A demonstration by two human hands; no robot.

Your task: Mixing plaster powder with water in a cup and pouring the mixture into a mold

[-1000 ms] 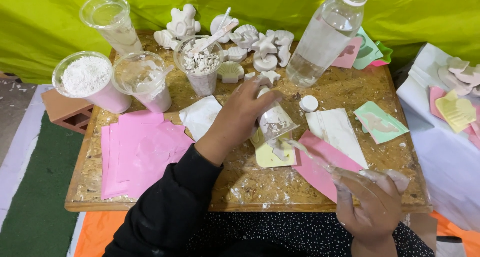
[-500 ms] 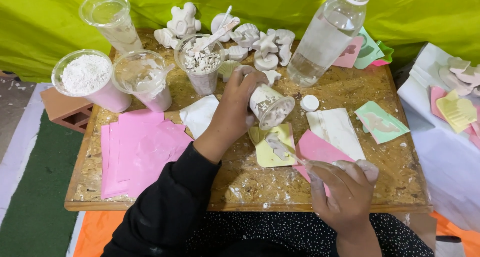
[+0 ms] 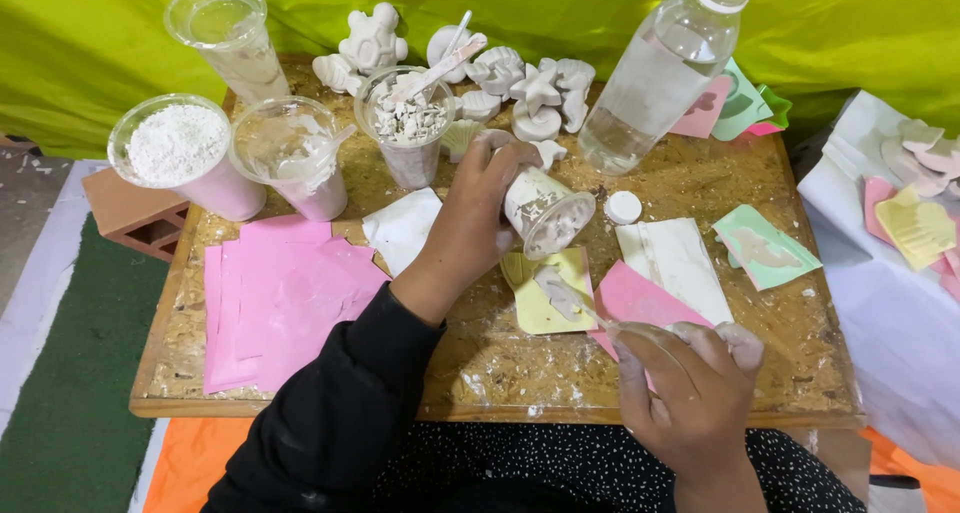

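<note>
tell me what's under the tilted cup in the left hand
Below the tilted cup in the left hand lies a yellow mould with a grey-white blob in it. The stick in the right hand reaches it. The mould's top edge is hidden by the cup.

The left hand (image 3: 478,218) comes out of a long black sleeve (image 3: 330,413) that ends in a snug cuff just behind the wrist. The right hand (image 3: 690,383) is bare to the wrist, its fingers (image 3: 745,345) dusted and smeared with white powder. Just below the hands lies dark clothing (image 3: 570,468) speckled with small white dots.
</note>
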